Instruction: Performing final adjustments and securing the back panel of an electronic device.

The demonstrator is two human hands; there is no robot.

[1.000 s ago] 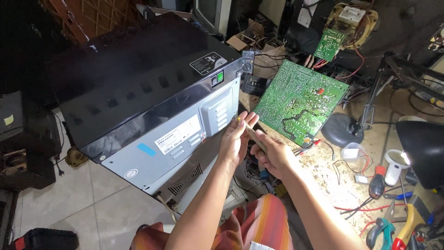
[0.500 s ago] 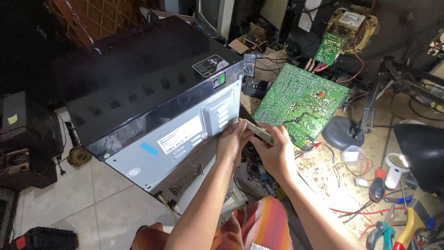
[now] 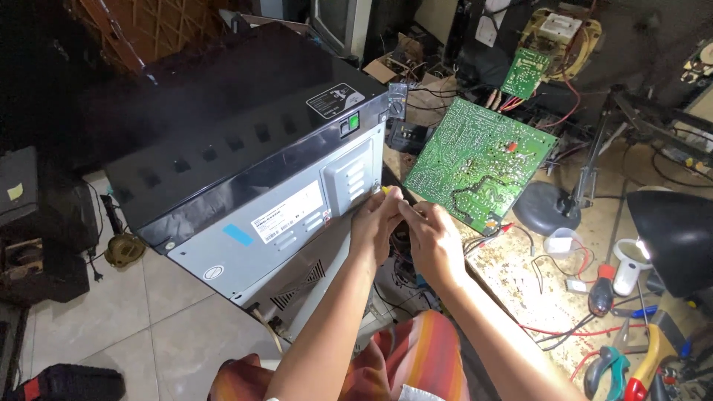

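Both hands are now sitting closer together than half a second ago, meeting at the microwave's (image 3: 245, 178) rear panel beside the vent plate (image 3: 349, 178). Left hand (image 3: 377, 221) is pinching a small yellow-tipped tool (image 3: 386, 190) against the panel's right edge, fingers curled around it. Right hand (image 3: 433, 239) is pressing in just beside it, fingers bent and touching the left (whether it is grasping anything, I cannot tell). Microwave is resting tilted at the desk's (image 3: 520, 289) left edge, back facing up. Green board (image 3: 479, 163) is leaning near the hands, toward the desk's far side, with a lamp (image 3: 672, 230) at the right edge.
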